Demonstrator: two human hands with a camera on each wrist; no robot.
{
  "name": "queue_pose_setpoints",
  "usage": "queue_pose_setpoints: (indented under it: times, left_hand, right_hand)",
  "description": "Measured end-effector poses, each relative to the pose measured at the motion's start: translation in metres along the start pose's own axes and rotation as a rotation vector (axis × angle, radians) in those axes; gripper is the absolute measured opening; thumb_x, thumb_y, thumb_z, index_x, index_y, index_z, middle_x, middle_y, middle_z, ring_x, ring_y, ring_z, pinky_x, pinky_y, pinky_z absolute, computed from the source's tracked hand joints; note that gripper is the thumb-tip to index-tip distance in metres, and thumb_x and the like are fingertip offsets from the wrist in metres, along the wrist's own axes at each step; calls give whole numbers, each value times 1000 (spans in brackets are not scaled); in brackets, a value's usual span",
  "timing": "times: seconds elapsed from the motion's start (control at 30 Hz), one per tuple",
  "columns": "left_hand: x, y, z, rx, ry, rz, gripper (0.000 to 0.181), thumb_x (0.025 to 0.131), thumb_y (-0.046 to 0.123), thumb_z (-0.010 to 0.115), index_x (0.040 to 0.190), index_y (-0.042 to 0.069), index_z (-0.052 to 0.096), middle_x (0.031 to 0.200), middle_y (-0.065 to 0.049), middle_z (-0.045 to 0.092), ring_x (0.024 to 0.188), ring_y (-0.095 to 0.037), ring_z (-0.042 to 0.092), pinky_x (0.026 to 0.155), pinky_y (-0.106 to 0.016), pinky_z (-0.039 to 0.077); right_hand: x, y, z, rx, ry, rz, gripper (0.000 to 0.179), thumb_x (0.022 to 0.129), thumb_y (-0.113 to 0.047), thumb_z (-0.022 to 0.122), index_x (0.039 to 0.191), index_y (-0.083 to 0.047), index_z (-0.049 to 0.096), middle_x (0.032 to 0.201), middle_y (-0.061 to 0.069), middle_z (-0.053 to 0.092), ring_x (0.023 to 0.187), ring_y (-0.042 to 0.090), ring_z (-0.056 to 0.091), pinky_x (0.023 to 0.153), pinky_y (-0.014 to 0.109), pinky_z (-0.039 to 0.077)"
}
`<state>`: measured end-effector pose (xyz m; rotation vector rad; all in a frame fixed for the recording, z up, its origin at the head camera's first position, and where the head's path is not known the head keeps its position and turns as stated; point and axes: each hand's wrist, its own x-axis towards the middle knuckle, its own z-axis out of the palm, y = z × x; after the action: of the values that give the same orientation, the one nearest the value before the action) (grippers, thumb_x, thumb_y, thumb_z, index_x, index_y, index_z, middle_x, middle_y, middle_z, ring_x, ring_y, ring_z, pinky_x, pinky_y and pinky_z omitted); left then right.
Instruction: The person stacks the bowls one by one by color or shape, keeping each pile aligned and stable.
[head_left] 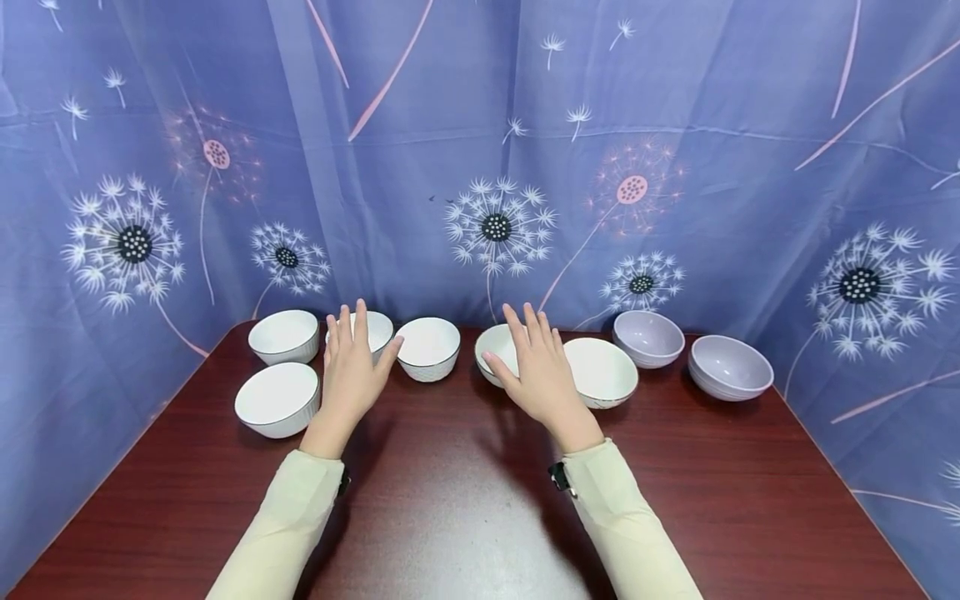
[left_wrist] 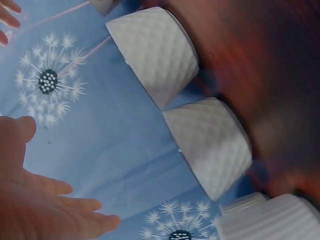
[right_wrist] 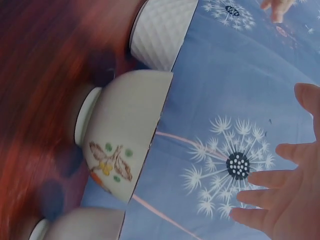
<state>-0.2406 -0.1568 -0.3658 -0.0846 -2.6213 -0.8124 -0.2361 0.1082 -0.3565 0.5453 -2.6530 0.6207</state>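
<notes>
My left hand is held above the table, fingers straight and thumb spread, holding nothing. In the head view it overlaps a white diamond-textured bowl; a matching bowl stands to its right. Left of this hand are two white ribbed bowls, one behind and one in front. My right hand, also raised with fingers extended and nothing in it, partly covers a cream bowl. Beside it stands another cream bowl. A leaf-and-berry print shows on a cream bowl in the right wrist view.
Two lavender bowls, one farther back and one nearer, stand at the right end of the dark red wooden table. A blue dandelion-print curtain hangs right behind the bowls and along both sides.
</notes>
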Motion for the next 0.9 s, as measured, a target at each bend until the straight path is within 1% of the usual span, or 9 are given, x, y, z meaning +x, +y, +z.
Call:
queue_pose_setpoints:
  times: [0.13,0.3,0.4,0.53,0.63,0.73,0.9]
  left_hand:
    - [4,-9,1,-52,1,-77,82,98,42,51,154,2,7,156,-29,4,143,-44,-5,113,-65,11]
    - [9,-16,6,-126,4,-161,82,98,33,53,152,-4,4,154,-33,1,141,-48,-5,113,-64,11]
    - [11,-19,10,-165,2,-195,82,98,30,53,150,-7,1,153,-36,0,140,-52,-4,114,-62,10]
    - [13,-23,14,-217,-3,-244,83,98,28,51,150,-7,-3,152,-37,-1,139,-53,-4,116,-58,8]
    - [13,-27,17,-250,-2,-281,84,97,27,51,150,-7,-4,152,-37,0,139,-54,-2,116,-58,8]
    - [14,-31,19,-275,2,-307,84,97,26,51,150,-7,-5,152,-38,0,139,-54,-1,116,-58,8]
    - [18,-37,21,-298,-3,-341,85,97,26,50,149,-7,-9,152,-37,-2,140,-51,-1,117,-56,9]
  right_hand:
    - [4,-5,5,41,11,-21,69,98,-46,49,153,-14,24,154,24,23,143,40,18,116,55,18]
    - [10,-12,14,104,16,-36,68,98,-45,50,153,-12,25,154,24,25,142,40,21,115,53,23]
    - [12,-14,20,138,13,-34,68,98,-44,49,153,-12,24,154,24,24,141,40,22,114,53,24]
    - [14,-19,28,174,15,-36,67,98,-42,50,152,-11,26,153,24,25,141,40,24,112,54,28]
    - [15,-22,34,199,10,-32,67,98,-41,51,152,-10,26,153,23,26,141,37,25,110,55,32]
    - [17,-26,38,218,-1,-22,67,99,-41,50,153,-11,25,153,22,27,141,34,25,108,55,35]
    - [23,-31,46,263,-17,-8,68,99,-40,50,153,-10,22,154,20,27,142,31,26,108,53,36]
